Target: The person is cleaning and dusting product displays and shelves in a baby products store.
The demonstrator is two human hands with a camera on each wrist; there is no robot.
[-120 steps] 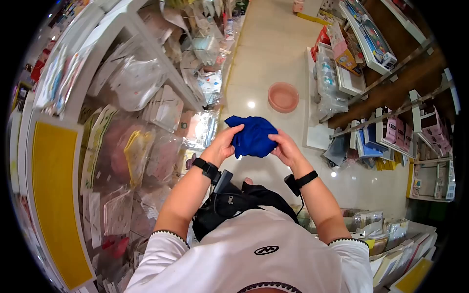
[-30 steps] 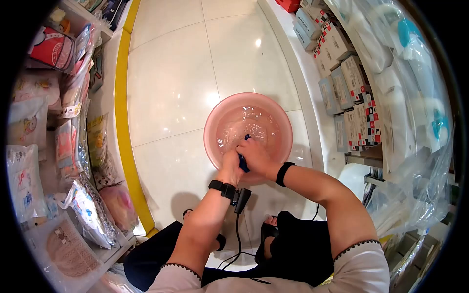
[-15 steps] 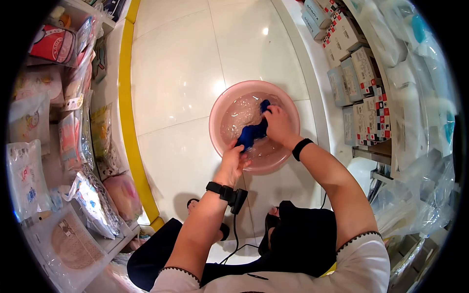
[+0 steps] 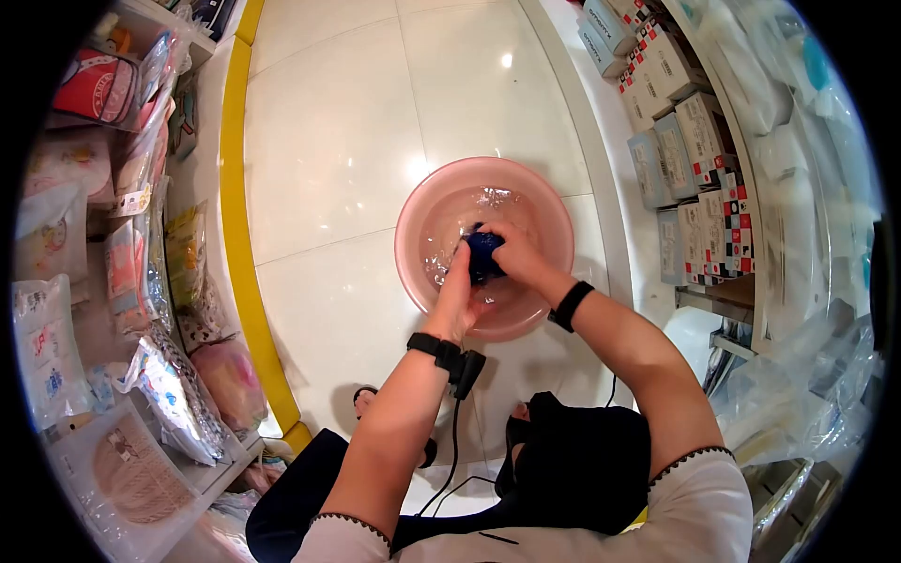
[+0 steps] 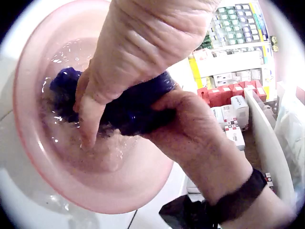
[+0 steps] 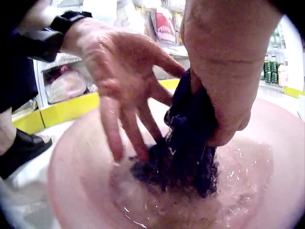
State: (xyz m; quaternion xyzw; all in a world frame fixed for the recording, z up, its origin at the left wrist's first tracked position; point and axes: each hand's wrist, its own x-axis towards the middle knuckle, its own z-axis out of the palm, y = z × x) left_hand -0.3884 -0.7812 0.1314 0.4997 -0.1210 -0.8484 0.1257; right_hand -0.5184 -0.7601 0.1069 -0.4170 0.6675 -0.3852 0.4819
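Observation:
A pink basin (image 4: pixel 409 220) of water stands on the floor in front of the person. Bunched wet blue cloth (image 4: pixel 485 258) hangs into the water, its lower end splayed in the right wrist view. My right hand (image 4: pixel 519 253) grips the upper part of the cloth from the right side. Beside it my left hand (image 4: pixel 456 296) reaches in over the near rim, and in the right wrist view its fingers (image 6: pixel 129 129) are spread and straight, with tips right at the cloth. Each wrist wears a black strap with a small camera.
Shelves with bagged goods (image 4: pixel 178 403) run along the left, edged by a yellow strip (image 4: pixel 236 188). On the right, stacked boxes (image 4: pixel 690 141) and plastic-wrapped items (image 4: pixel 798 357) line another shelf. A black cable (image 4: pixel 456 441) hangs from the left wrist; sandalled feet stand near the basin.
Earlier the person stood holding the cloth spread in both hands; now it is in the basin. Half a second ago it stretched between both hands; now it is bunched and the left hand's fingers are spread.

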